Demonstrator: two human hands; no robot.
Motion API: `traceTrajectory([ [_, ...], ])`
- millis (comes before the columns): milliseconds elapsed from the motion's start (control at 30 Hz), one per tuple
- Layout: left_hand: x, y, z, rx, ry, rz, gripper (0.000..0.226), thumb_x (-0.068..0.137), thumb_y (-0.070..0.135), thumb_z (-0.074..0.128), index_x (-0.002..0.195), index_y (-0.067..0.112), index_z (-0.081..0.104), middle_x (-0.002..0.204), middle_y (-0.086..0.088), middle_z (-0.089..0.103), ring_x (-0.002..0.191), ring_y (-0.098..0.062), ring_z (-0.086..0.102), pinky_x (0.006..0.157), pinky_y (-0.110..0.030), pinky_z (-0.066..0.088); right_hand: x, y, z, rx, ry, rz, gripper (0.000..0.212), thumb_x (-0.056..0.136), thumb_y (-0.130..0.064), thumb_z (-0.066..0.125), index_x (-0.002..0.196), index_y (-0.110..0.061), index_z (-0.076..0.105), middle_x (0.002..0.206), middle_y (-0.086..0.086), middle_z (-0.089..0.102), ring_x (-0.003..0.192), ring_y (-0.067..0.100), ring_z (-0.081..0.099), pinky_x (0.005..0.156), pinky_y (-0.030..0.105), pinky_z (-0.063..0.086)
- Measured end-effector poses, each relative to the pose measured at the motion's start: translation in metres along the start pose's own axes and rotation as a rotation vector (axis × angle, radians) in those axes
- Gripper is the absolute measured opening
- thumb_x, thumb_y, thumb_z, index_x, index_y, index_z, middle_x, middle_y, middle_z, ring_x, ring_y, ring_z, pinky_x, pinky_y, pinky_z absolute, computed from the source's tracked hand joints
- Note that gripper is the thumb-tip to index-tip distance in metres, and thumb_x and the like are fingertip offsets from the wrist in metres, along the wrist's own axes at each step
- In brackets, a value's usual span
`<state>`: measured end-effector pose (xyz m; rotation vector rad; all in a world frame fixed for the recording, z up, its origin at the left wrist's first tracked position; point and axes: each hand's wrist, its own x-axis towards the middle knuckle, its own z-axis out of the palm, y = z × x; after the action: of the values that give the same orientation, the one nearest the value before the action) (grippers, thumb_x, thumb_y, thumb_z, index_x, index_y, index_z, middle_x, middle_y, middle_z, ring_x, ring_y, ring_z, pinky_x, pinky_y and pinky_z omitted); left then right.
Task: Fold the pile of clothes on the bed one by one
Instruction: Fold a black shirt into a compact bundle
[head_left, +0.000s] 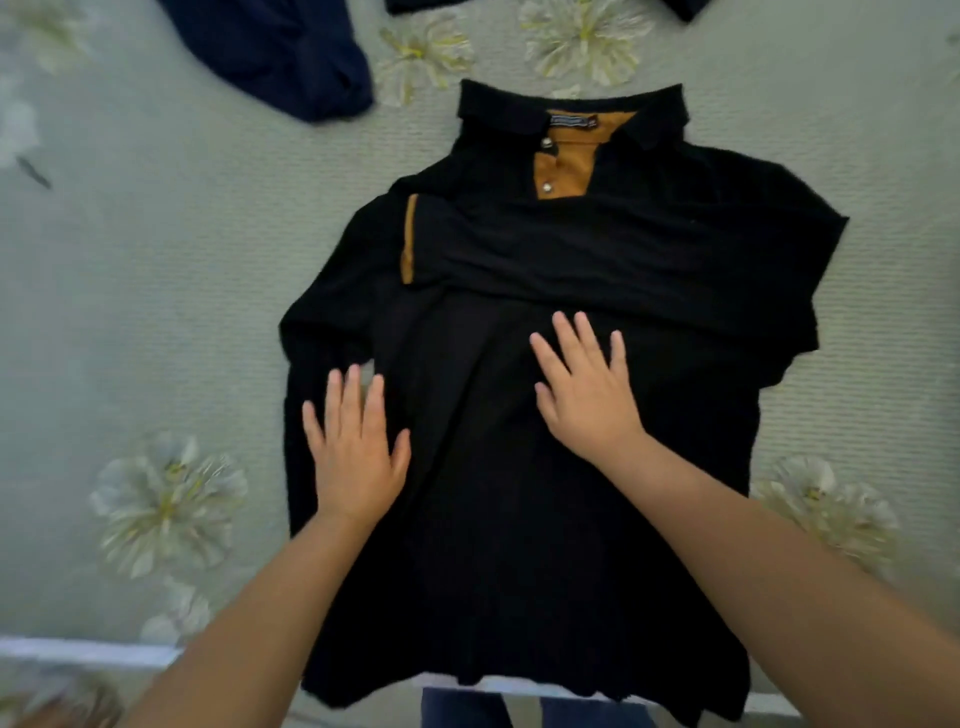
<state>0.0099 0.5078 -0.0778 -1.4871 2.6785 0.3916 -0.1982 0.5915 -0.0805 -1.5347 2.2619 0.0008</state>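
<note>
A black polo shirt (571, 364) lies face up on the bed (156, 291), collar away from the person and hem hanging just over the near edge. Its tan placket and collar lining show at the neck, and a tan-trimmed sleeve is folded in across the chest from the person's left side, making a band of doubled cloth below the buttons.

Both hands lie flat on the shirt, fingers straight and spread, gripping nothing. The left hand (356, 452) presses on the shirt's left side near its edge; the right hand (587, 395) rests on the middle of the body, just below the folded-in sleeve. To my eye this is the smoothing step: one side is in, and the palms are flattening the cloth before the fold goes further.

The other sleeve, on the person's right, looks spread out and not yet brought in, though black on black makes the layers hard to read. The next move likely calls for taking that side by shoulder and hem, laying it across to match the first, then bringing the hem up toward the collar.

A navy garment (280, 57) lies crumpled near the far left, apart from the shirt, and more dark cloth (415, 4) shows at the top edge, probably waiting their turn.
</note>
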Motion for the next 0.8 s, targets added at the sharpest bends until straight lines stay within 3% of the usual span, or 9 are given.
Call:
traceTrajectory([
  [67, -0.039, -0.021, 0.002, -0.051, -0.082, -0.225, 0.069, 0.072, 0.015, 0.076, 0.127, -0.012, 0.044, 0.134, -0.035, 0.039, 0.127, -0.051, 0.033, 0.1, -0.064, 0.025, -0.009, -0.025, 0.009, 0.001, -0.057, -0.077, 0.052, 0.096, -0.028, 0.038, 0.144, -0.016, 0.024, 0.155, 0.008, 0.011, 0.143, 0.025, 0.001, 0.113, 0.048, -0.001],
  [133, -0.068, -0.037, 0.002, -0.111, -0.118, -0.371, 0.071, 0.074, 0.02, 0.075, 0.129, -0.012, 0.041, 0.131, -0.037, 0.041, 0.121, -0.051, 0.039, 0.099, -0.057, 0.031, -0.016, -0.045, 0.016, 0.001, -0.105, -0.147, 0.051, 0.096, -0.026, 0.038, 0.144, -0.015, 0.026, 0.154, 0.007, 0.012, 0.143, 0.024, 0.0, 0.114, 0.046, -0.001],
  [233, -0.094, -0.052, 0.002, -0.189, -0.135, -0.469, 0.059, 0.081, 0.021, 0.068, 0.128, -0.007, 0.046, 0.114, -0.028, 0.054, 0.104, -0.041, 0.05, 0.087, -0.046, 0.041, -0.021, -0.071, 0.021, -0.006, -0.138, -0.214, 0.048, 0.095, -0.023, 0.04, 0.141, -0.013, 0.03, 0.153, 0.006, 0.016, 0.143, 0.023, 0.001, 0.114, 0.043, -0.001],
  [367, -0.122, -0.058, 0.002, -0.331, -0.097, -0.519, 0.04, 0.09, 0.016, 0.054, 0.127, 0.001, 0.049, 0.115, -0.019, 0.058, 0.106, -0.033, 0.053, 0.085, -0.038, 0.041, -0.02, -0.099, 0.024, -0.001, -0.12, -0.229, 0.046, 0.094, -0.02, 0.042, 0.138, -0.008, 0.036, 0.15, 0.009, 0.023, 0.143, 0.025, 0.005, 0.114, 0.042, 0.002],
  [500, -0.126, -0.079, -0.006, -0.595, 0.074, -0.68, 0.027, 0.092, 0.009, 0.05, 0.114, -0.003, 0.058, 0.107, -0.021, 0.059, 0.101, -0.034, 0.054, 0.079, -0.033, 0.038, -0.015, -0.121, 0.022, 0.022, -0.108, -0.176, 0.044, 0.093, -0.016, 0.046, 0.135, -0.005, 0.041, 0.147, 0.013, 0.03, 0.142, 0.026, 0.009, 0.114, 0.041, 0.004],
  [600, -0.098, -0.118, -0.03, -0.751, 0.286, -0.811, 0.026, 0.092, 0.007, 0.049, 0.114, -0.006, 0.057, 0.112, -0.023, 0.057, 0.109, -0.034, 0.05, 0.091, -0.032, 0.034, -0.007, -0.13, 0.015, -0.035, -0.119, -0.166, 0.042, 0.093, -0.015, 0.046, 0.133, -0.004, 0.043, 0.144, 0.013, 0.035, 0.141, 0.025, 0.014, 0.114, 0.04, 0.006],
  [667, -0.071, -0.148, -0.052, -0.782, 0.432, -0.823, 0.026, 0.092, 0.006, 0.048, 0.115, -0.005, 0.056, 0.117, -0.022, 0.054, 0.112, -0.029, 0.048, 0.092, -0.022, 0.03, 0.0, -0.137, 0.01, -0.057, -0.122, -0.175, 0.04, 0.092, -0.013, 0.046, 0.131, -0.003, 0.045, 0.141, 0.014, 0.04, 0.14, 0.026, 0.018, 0.114, 0.041, 0.008],
  [800, -0.017, -0.201, -0.092, -0.759, 0.62, -0.778, 0.022, 0.091, 0.006, 0.046, 0.109, -0.002, 0.057, 0.113, -0.019, 0.053, 0.1, -0.015, 0.044, 0.079, -0.003, 0.022, 0.013, -0.156, 0.001, -0.073, -0.107, -0.207, 0.039, 0.09, -0.008, 0.051, 0.127, 0.001, 0.049, 0.134, 0.018, 0.047, 0.136, 0.03, 0.028, 0.112, 0.043, 0.016],
])
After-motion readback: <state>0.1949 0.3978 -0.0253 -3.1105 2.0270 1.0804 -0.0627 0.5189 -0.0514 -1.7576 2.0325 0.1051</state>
